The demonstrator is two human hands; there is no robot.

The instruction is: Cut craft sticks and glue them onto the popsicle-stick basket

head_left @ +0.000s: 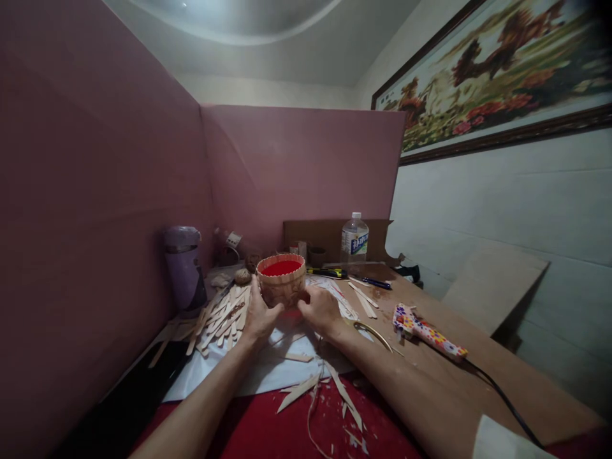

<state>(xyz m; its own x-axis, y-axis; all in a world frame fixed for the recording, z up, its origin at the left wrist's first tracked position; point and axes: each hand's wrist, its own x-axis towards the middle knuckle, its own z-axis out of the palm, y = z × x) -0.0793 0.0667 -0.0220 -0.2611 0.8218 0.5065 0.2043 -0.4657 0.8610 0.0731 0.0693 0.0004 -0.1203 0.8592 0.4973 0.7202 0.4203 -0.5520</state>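
Note:
A round wooden-stick basket (282,280) with a red inside stands in the middle of the table. My left hand (258,313) curls around its left side. On the basket's lower right, my right hand (319,308) presses with bent fingers. Both hands grip the basket from opposite sides. A heap of flat wooden sticks (220,319) lies just left of my left hand. White paper (272,370) lies under my hands.
A glue gun with a colourful pattern (426,331) and its black cord lie to the right. A purple jug (184,268) stands at the left by the pink partition. A water bottle (354,239), a yellow cutter (329,273), a blue pen (375,282) and stick offcuts (329,389) lie around.

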